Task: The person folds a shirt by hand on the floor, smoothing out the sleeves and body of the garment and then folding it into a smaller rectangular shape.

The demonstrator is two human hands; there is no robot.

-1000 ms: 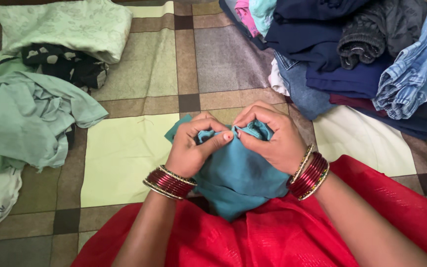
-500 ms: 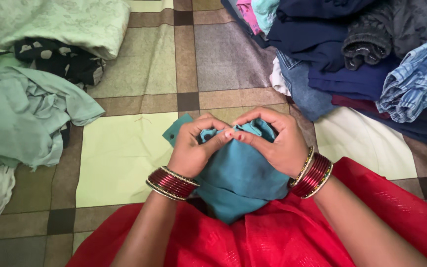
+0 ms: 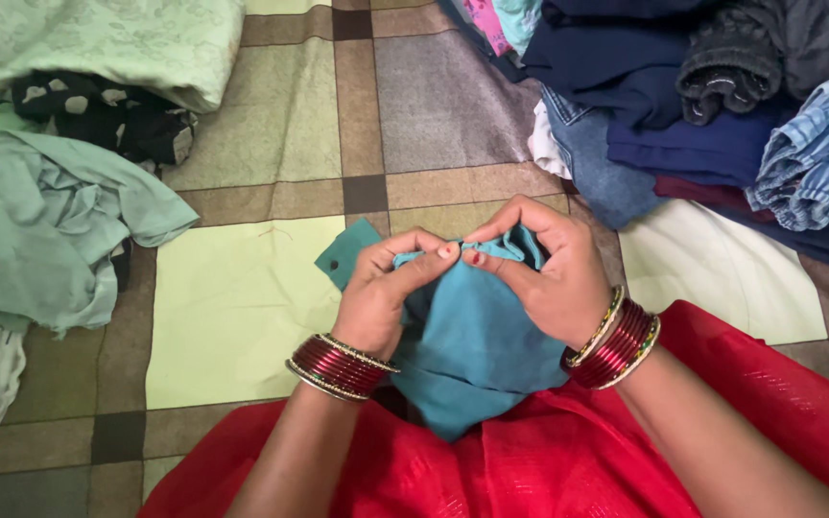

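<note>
Both hands meet at the centre of the frame on a teal cloth (image 3: pixel 472 336). The left hand (image 3: pixel 381 293) is closed on the cloth's upper edge, its fingers curled in and its thumb stretched across toward the other hand. The right hand (image 3: pixel 549 273) is closed on the same edge just beside it, fingers arched over the top of the fabric, and the two thumb tips touch. The cloth is bunched between the hands and hangs down to a point over a red garment (image 3: pixel 549 460) that fills the bottom of the frame. A corner of the cloth sticks out to the left of the left hand. Dark red bangles (image 3: pixel 340 366) ring the left wrist, and a matching stack sits on the right wrist.

Under everything lies a checked blanket (image 3: pixel 280 125) in pale green, tan and grey squares. A heap of light green clothes (image 3: pixel 40 221) lies at the left edge, with a black spotted piece (image 3: pixel 107 115) above it. A pile of navy and denim clothes (image 3: pixel 712 105) fills the upper right of the frame.
</note>
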